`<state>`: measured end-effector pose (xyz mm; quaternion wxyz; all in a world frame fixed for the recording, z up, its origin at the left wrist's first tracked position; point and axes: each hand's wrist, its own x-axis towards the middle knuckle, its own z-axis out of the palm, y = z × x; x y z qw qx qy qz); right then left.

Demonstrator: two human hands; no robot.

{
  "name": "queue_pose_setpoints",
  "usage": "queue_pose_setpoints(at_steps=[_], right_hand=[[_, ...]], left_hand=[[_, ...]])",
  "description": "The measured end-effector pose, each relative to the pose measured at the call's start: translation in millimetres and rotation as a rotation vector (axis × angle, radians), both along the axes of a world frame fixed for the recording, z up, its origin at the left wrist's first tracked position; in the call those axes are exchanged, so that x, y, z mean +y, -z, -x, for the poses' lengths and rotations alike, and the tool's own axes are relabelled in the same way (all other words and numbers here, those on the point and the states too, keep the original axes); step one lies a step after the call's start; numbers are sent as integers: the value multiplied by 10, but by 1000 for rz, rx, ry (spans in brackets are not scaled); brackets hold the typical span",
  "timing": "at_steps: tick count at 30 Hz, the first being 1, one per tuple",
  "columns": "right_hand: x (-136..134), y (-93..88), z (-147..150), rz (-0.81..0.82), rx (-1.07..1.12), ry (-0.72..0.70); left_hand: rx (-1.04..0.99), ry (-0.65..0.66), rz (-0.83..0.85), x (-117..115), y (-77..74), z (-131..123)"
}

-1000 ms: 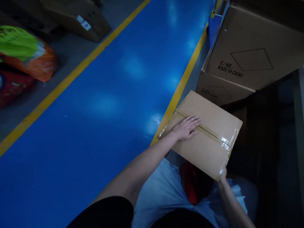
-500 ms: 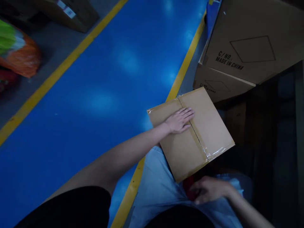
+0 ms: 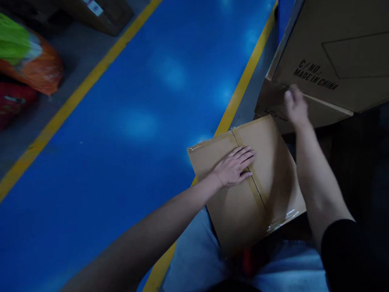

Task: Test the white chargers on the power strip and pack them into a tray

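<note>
While a taped cardboard box [image 3: 273, 162] lies tilted over the person's light-blue trousers [image 3: 194, 259], the left hand [image 3: 234, 167] presses on it flat and open, fingers spread across the tape seam, grasping nothing. The right hand [image 3: 296, 106] has come up from near the lap to the edge of the stacked cartons [image 3: 331, 69]. It is blurred and loosely curled, so any grip cannot be told. Only the left hand now touches the box. Beyond lies a blue-painted floor [image 3: 106, 170] edged by a yellow line [image 3: 240, 93].
</note>
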<state>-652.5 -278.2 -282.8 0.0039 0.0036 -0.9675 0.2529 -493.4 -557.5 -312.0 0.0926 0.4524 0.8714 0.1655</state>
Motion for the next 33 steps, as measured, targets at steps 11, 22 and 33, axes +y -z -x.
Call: queue_pose_setpoints(at_steps=[11, 22, 33], right_hand=[[-631, 404, -935, -254, 4, -18], [-989, 210, -3056, 49, -5, -97], [813, -492, -2782, -21, -1, 365]], left_hand=[[-2, -74, 1, 26, -8, -7], [20, -144, 128, 228, -127, -231], [30, -334, 61, 478, -29, -482]])
